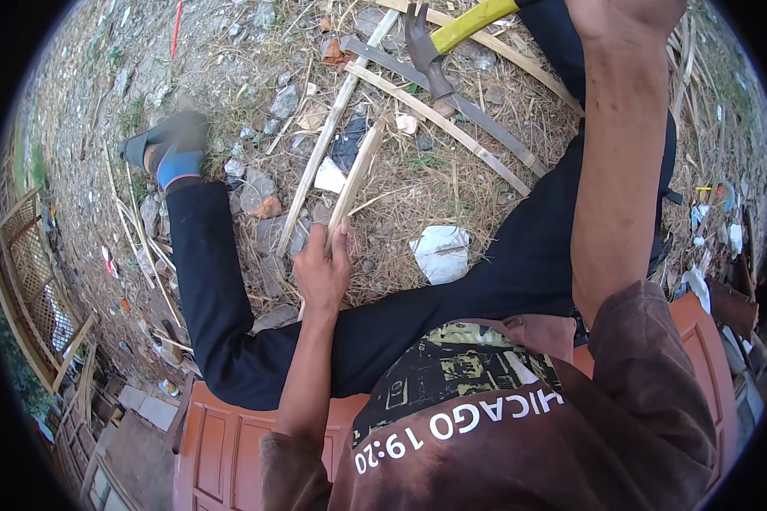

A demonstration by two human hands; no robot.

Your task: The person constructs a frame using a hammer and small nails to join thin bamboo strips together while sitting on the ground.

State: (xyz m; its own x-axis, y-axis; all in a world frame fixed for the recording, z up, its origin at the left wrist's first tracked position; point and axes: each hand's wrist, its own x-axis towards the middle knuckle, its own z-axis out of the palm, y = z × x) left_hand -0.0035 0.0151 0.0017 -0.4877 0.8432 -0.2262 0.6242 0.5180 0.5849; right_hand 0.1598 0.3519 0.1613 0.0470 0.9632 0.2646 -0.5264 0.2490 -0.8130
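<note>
we steady a bamboo strip (355, 183) in our closed left hand (322, 271) while the right hand (626, 15), grip apparently closed, raises the hammer (446, 38) for an accurate strike.

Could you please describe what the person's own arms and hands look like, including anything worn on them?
Both forearms and both hands, left hand and right hand, are bare: no gloves, watch or rings show. Short brown sleeves of a printed T-shirt end above the elbows.
</note>
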